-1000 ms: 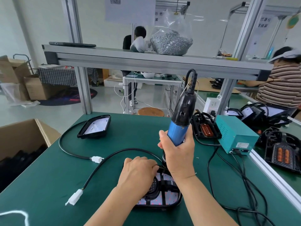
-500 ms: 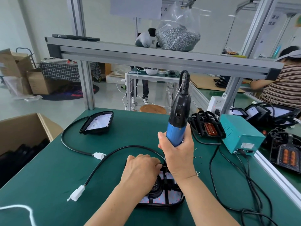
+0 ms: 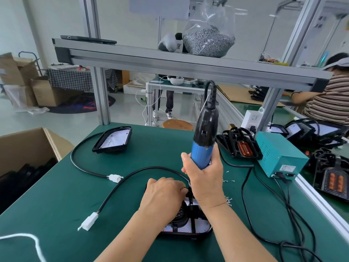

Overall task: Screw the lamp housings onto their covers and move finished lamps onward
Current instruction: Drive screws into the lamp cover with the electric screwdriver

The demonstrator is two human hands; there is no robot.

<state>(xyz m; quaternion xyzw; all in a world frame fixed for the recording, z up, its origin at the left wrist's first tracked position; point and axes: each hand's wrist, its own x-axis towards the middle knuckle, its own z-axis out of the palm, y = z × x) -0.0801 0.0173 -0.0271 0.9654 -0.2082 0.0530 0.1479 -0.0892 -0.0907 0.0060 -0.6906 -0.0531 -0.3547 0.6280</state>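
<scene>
Your left hand is curling over the lamp on the table, hiding the tip of the electric screwdriver your right hand is gripping; whether it's pinching anything is unclear. The cardboard box is holding indistinct dark parts.

1. The near-left bench is open mat, crossed only by a black cable ending in a white connector.
2. At the back left lies a second lamp; a bare lane runs between it and that cable.
3. The centre is blocked: the left grip curls over the lamp, and the right grip holds the screwdriver upright.
4. On the right, loose screws, tangled power cables, a teal power box and a black housing crowd the way.
5. Overhead, an aluminium shelf spans the bench.
6. A cardboard box stands beside the left edge.
</scene>
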